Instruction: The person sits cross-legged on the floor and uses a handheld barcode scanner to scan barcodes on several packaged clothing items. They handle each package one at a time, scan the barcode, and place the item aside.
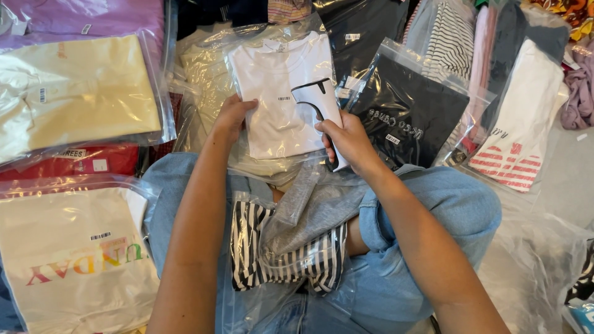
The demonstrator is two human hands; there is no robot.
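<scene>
Bagged clothes (74, 99) cover the floor all around. Left hand (232, 117) grips a bagged white shirt (278, 93); right hand (349, 139) clasps a scanner (317, 99) over it.

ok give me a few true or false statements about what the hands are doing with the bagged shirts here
1. The right hand holds a white handheld scanner. True.
2. The left hand grips a black bagged shirt. False: it holds the white bagged shirt by its left edge.
3. The scanner is over the white bagged shirt. True.
4. A striped bagged garment lies on the lap. True.
5. The black bagged shirt lies left of the white one. False: it lies to the right.
</scene>
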